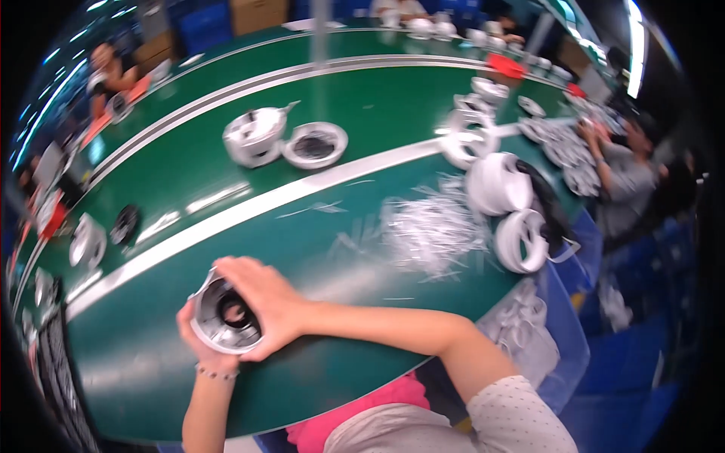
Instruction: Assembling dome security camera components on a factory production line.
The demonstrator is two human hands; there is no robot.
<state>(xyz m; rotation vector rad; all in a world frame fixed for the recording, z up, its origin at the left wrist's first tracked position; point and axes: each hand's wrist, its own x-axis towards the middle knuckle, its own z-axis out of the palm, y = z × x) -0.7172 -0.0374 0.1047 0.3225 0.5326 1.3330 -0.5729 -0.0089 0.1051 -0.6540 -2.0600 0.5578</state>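
Between my two hands is a white round housing (pixel 214 332) with a shiny grey inner wall and a dark opening in its middle, tilted so I look into it. My left hand (pixel 199 337) grips its left side from below. The fingers of my right hand (pixel 264 296) wrap over the top and right side. Both hands hold it above the green worktable (pixel 325 377), near the front left. Part of its rim is hidden by my fingers, and the parts deep inside are too dark to make out.
Loose thin white strips (pixel 434 234) lie in a heap right of centre. Stacked white rings (pixel 500 183) stand beyond them, by a blue bin (pixel 563 332) holding white parts. White housings (pixel 257 136) rest on the green belt (pixel 377 113). Another person (pixel 630 174) works at right.
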